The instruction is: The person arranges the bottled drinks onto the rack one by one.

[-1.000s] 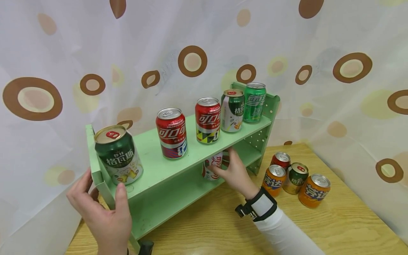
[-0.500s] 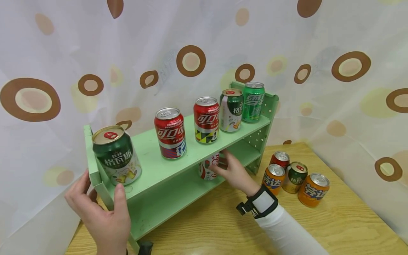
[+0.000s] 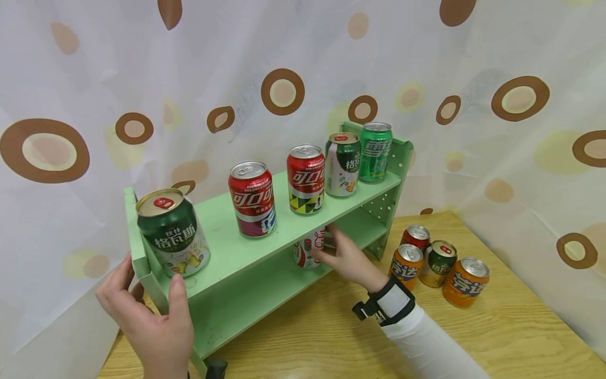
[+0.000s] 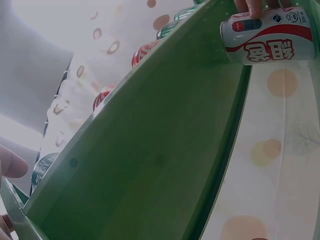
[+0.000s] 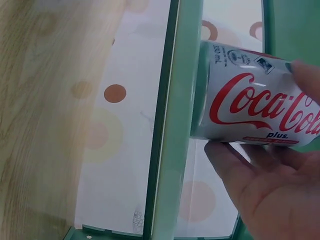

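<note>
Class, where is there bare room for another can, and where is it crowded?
Bare: the upper board between the left-end green can and the left red can; the lower board left of the white can in the right hand; the table left of the right sleeve. Crowded: the upper board's right end, by two green cans, and around the four tabletop cans.

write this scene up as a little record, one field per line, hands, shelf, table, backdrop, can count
left hand: around the left end of the green shelf
right hand: holding a white cola can
lower board: the white cola can, upright
top board, left to right: left green-and-white can, left red can, right red can, right green-and-white can, all-green can
table: back red can, left orange can, green-and-gold can, right orange can
backdrop: white sheet, brown and yellow spots
cans seen: ten
</note>
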Tool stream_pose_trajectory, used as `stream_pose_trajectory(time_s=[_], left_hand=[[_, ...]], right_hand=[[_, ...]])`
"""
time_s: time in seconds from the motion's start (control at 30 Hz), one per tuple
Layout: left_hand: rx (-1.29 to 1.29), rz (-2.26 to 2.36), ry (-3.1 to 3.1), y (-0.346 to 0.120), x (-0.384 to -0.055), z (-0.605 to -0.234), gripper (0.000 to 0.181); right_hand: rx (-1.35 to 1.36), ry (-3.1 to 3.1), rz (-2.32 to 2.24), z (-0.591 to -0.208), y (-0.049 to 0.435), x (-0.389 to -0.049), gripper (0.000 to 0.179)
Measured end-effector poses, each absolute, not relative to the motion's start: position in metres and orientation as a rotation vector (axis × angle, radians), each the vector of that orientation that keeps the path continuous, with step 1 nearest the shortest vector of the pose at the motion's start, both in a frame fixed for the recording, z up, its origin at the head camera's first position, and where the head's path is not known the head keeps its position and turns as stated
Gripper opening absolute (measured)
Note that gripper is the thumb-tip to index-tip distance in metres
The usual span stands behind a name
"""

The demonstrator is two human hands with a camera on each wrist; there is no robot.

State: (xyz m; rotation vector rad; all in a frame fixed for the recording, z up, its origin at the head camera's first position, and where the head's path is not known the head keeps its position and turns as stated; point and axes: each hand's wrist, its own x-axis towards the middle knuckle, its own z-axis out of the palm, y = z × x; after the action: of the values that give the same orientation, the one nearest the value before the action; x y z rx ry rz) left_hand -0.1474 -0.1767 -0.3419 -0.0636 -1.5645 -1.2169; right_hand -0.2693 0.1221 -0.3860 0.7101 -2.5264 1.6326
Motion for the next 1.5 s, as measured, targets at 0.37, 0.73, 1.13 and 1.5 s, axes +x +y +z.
stream_pose_trajectory(time_s=[0.37,0.73,1.13,1.5], left_hand=[[-0.039,-1.212,-1.579,-0.176,-0.145,-0.342,0.065],[-0.038,-1.208,-1.593,-0.177,-0.145,-0.342,0.065],[-0.057,-1.218,-1.588,-0.176,-0.145,-0.342,0.065],[-0.051,-1.226,-1.587,-0.176,-0.145,-0.341,0.065]], right_hand=[[0.699,-2.537,1.566,-0.393,0.123,-0.268,0.071],[0.671,-2.529,1.578,-0.394,0.118,-0.265,0.069],[0.694,-2.524,1.583,-0.394,0.109,-0.262,0.069],[0.691,-2.539,1.594,-0.392,0.102,-0.257,0.068]])
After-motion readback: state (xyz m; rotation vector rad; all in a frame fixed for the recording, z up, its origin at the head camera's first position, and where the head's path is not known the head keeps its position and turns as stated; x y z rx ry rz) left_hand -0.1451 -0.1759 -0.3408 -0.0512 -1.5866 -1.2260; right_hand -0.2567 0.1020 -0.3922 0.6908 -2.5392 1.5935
